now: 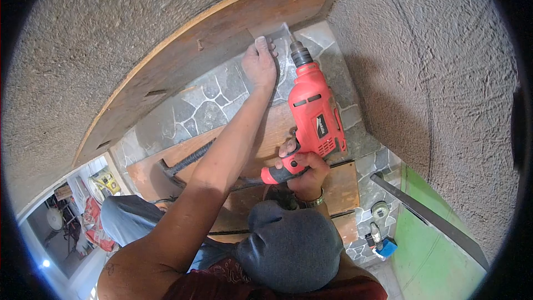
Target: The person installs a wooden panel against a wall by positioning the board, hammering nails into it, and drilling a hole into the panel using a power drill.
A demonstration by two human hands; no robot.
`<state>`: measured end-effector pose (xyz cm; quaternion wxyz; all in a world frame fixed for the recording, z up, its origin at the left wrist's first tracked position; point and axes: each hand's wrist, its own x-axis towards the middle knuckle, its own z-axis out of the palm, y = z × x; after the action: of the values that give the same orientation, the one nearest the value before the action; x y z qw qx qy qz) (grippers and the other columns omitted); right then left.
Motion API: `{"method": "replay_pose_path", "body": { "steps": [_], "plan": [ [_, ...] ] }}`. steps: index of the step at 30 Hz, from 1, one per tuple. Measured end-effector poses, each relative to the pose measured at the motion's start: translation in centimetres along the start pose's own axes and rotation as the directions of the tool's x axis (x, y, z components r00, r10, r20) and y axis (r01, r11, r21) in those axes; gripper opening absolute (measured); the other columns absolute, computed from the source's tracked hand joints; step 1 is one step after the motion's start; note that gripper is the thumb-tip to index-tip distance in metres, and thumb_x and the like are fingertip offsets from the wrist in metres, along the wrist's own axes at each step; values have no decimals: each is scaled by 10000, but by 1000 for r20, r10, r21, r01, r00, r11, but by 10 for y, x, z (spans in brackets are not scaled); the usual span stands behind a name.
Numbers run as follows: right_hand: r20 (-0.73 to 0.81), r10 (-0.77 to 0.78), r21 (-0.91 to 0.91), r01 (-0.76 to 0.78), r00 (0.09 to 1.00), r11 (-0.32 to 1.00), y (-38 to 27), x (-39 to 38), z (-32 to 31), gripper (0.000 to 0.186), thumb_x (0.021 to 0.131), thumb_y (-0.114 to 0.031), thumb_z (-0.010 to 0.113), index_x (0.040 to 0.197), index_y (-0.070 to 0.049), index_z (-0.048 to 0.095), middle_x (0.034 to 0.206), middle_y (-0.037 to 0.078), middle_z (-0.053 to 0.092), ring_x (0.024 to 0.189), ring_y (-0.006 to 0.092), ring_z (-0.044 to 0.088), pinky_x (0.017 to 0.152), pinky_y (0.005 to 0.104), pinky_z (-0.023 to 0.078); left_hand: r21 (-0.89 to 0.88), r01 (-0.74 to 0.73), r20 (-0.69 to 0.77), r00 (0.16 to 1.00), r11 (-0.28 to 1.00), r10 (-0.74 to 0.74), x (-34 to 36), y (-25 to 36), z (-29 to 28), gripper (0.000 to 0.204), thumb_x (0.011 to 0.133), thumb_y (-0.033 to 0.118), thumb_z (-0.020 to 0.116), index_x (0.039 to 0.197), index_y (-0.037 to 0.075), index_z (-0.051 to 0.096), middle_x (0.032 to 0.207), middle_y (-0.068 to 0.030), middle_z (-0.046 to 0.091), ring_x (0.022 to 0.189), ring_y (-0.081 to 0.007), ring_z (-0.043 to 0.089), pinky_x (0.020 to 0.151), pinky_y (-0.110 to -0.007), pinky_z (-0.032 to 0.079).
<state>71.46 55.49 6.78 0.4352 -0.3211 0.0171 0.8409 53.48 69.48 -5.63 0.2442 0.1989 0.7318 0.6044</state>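
My right hand [304,173] is wrapped round the grip of a red and black power drill [316,108], which points away from me. The drill's bit [287,32] reaches the lower edge of a wooden board [222,50] and looks blurred at its tip. Close beside the bit, to its left, my left hand [260,64] is curled, dusty at the fingertips, against the board's lower edge. What its fingers hold, if anything, is hidden. Below my left forearm lies a hammer-like tool [191,155] with a black ribbed handle.
Wooden planks [272,128] lie on stone-patterned flooring [214,91]. Rough plaster walls [433,66] rise ahead and to the right. A dark metal bar [427,216] slants at the right, near a round roll [380,211] and a blue object [386,248]. Clutter, including a red bag [97,225], stands lower left.
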Motion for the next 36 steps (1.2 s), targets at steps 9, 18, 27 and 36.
{"method": "replay_pose_path", "body": {
  "steps": [9,18,27,36],
  "plan": [
    [-15,-2,17,2,1000,1000,1,2,-5,560,653,18,546,1212,33,532,882,154,603,790,293,626,606,409,561,-1,-24,-35,999,1000,24,-1,-3,4,550,1027,445,513,930,-59,712,756,-116,703,640,-174,682,647,-338,531],
    [21,27,18,-28,999,999,0,4,-1,565,667,16,545,1232,20,524,901,140,594,834,292,610,647,418,550,-11,-17,-35,999,1000,17,2,-8,3,545,1023,449,521,926,-52,711,755,-111,702,641,-168,677,642,-328,522],
    [11,51,31,-51,999,998,-2,5,1,555,678,-1,541,1233,7,532,903,130,591,836,275,606,655,420,537,-14,-1,-43,999,1000,1,1,-5,2,554,1023,455,522,915,-56,706,746,-110,699,633,-166,668,634,-335,522],
    [30,50,48,-51,998,998,-3,5,5,543,701,-13,549,1243,0,531,919,125,594,840,271,609,652,422,540,9,-25,-48,999,1000,26,0,-5,2,582,1016,488,528,916,-56,710,737,-108,695,626,-161,660,630,-334,519]
  ]
}}
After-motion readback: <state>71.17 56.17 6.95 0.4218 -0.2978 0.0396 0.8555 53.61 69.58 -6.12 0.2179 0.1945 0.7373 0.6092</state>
